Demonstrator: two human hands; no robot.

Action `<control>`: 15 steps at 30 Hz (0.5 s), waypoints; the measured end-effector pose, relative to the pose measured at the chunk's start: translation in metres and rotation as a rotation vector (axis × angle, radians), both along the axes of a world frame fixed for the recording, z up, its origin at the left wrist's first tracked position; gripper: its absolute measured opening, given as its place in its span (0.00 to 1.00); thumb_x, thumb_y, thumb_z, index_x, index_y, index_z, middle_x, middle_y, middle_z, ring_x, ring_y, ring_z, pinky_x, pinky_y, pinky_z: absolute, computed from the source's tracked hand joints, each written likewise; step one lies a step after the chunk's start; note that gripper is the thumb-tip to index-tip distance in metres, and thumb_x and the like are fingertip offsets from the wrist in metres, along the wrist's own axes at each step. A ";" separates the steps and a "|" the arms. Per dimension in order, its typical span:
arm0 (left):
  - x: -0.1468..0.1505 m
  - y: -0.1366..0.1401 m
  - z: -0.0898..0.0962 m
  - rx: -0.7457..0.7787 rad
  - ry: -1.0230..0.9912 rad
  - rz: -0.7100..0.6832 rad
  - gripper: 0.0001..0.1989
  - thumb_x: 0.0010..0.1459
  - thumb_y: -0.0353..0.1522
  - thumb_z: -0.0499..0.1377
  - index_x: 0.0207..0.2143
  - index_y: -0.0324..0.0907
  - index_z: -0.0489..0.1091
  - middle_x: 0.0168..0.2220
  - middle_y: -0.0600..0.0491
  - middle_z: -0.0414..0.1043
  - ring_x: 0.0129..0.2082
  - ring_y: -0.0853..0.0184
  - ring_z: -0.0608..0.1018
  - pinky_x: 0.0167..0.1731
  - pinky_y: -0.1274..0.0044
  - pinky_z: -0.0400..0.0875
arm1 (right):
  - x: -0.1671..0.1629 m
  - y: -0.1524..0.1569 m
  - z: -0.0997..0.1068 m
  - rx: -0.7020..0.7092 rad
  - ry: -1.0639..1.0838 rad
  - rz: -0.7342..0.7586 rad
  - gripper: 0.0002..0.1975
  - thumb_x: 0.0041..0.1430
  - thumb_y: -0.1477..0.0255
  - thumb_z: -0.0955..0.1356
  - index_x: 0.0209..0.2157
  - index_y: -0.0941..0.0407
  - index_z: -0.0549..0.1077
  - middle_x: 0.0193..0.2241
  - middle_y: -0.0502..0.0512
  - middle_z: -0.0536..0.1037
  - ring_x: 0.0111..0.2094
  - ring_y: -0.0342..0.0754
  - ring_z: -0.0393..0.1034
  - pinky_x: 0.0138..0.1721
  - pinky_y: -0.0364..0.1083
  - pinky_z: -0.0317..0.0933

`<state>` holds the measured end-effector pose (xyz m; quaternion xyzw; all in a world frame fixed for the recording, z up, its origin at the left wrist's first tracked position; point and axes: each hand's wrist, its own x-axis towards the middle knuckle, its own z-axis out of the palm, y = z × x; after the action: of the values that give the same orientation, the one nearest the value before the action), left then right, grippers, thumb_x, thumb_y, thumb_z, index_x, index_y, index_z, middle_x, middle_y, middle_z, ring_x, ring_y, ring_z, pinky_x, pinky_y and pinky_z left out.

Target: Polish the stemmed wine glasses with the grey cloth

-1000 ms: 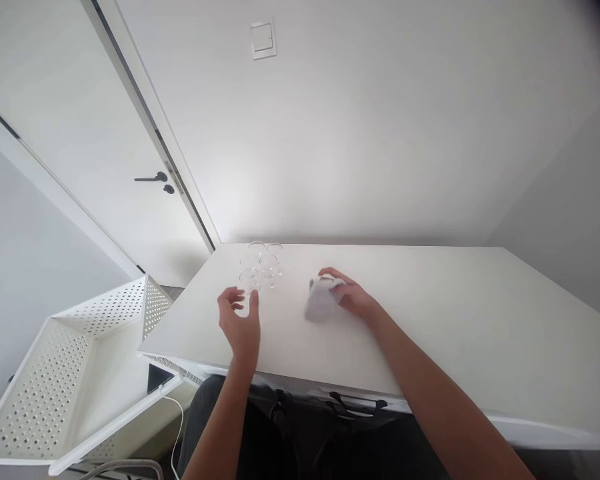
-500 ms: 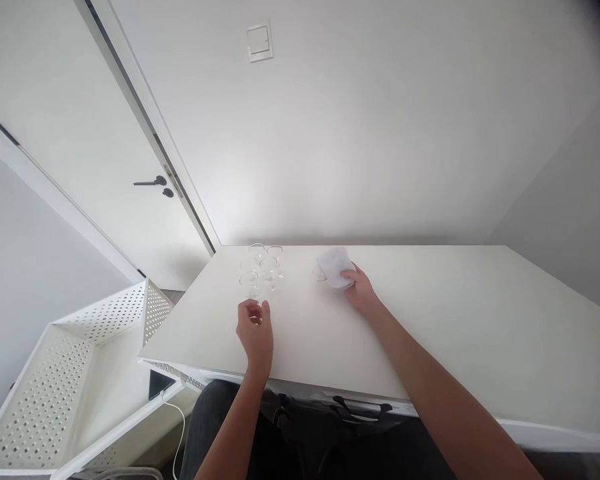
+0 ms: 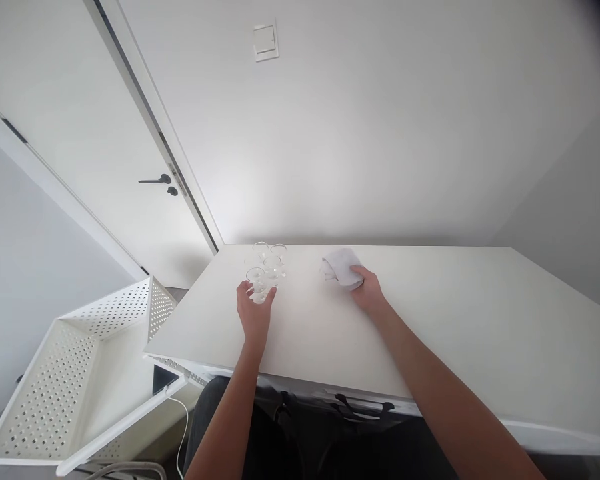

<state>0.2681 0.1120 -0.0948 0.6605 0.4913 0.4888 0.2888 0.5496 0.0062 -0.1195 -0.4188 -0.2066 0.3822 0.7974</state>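
Observation:
My left hand (image 3: 255,312) is at the near side of a group of clear glasses (image 3: 272,265). Its thumb and fingers are spread to either side of the nearest glass (image 3: 256,275); whether they touch it is unclear. A folded white cloth (image 3: 341,261) is gripped in my right hand (image 3: 369,289), thumb on top, just above the white tabletop (image 3: 310,333). Something pale and clear shows at the cloth's left edge, too faint to name. Several glasses stand close together, their rims upward.
Behind the table rises a white wall with a light switch (image 3: 266,41). A white door with a dark handle (image 3: 155,180) is at the left. Below it sits a white perforated basket cart (image 3: 55,393), with a white cable (image 3: 184,417) beside it.
My left hand has moved forward to the nearest glass, and its curled fingers have spread apart. My right hand still holds the cloth, which is turned slightly. The view has shifted a little.

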 end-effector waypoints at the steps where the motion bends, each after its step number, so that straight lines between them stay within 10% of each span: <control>1: 0.000 0.001 0.000 -0.023 -0.003 -0.020 0.30 0.56 0.45 0.66 0.56 0.48 0.59 0.53 0.47 0.72 0.51 0.59 0.77 0.49 0.65 0.71 | 0.000 0.000 0.001 0.000 0.001 -0.004 0.17 0.55 0.62 0.72 0.46 0.52 0.75 0.50 0.58 0.77 0.53 0.60 0.71 0.47 0.58 0.71; 9: -0.002 -0.031 0.038 0.026 -0.049 -0.082 0.25 0.60 0.46 0.63 0.56 0.51 0.61 0.48 0.49 0.77 0.46 0.56 0.80 0.50 0.61 0.72 | 0.001 -0.001 -0.001 -0.011 -0.121 0.019 0.22 0.50 0.65 0.76 0.48 0.52 0.73 0.48 0.57 0.78 0.48 0.55 0.72 0.46 0.51 0.68; 15: 0.078 -0.022 0.052 -0.063 0.034 -0.646 0.25 0.59 0.47 0.62 0.55 0.48 0.69 0.39 0.52 0.77 0.24 0.69 0.78 0.29 0.73 0.73 | 0.007 -0.006 0.005 -0.016 -0.159 -0.009 0.22 0.48 0.68 0.75 0.47 0.52 0.74 0.46 0.55 0.77 0.45 0.54 0.71 0.41 0.49 0.67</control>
<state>0.3460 0.0896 -0.0426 0.7812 0.2758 0.3454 0.4409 0.5568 0.0002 -0.1150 -0.4550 -0.2642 0.3457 0.7770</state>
